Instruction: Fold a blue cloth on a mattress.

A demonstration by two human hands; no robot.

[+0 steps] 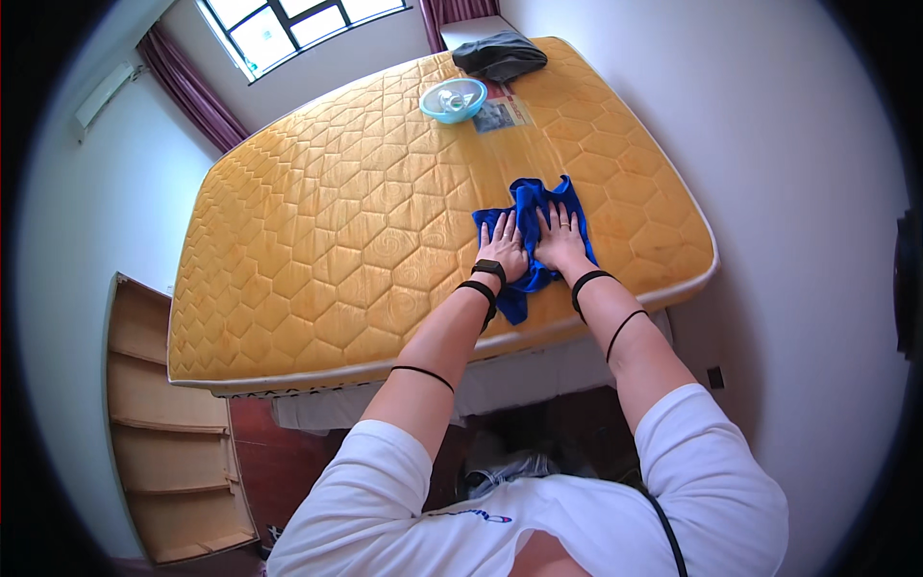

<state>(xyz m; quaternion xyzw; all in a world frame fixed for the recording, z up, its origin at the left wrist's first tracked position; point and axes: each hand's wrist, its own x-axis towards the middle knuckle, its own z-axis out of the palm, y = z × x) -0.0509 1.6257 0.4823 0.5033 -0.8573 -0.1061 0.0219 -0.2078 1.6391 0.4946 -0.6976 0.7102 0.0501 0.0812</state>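
Observation:
A crumpled blue cloth (527, 207) lies on a yellow quilted mattress (327, 260), near its front right part. Pressed flat on the cloth's left side is my left hand (504, 246), fingers spread and pointing away from me. My right hand (561, 240) rests flat on the right side of the same cloth, its fingers apart too. The cloth bunches up between the two hands, and one corner hangs toward the mattress's front edge. Neither hand grips it.
Farther back on the mattress stand a light blue basin (453, 100) and a dark grey bundle of fabric (500, 56), with a printed label (500, 113) beside the basin. A wooden shelf unit (163, 423) stands at the left. A white wall (760, 192) runs along the right.

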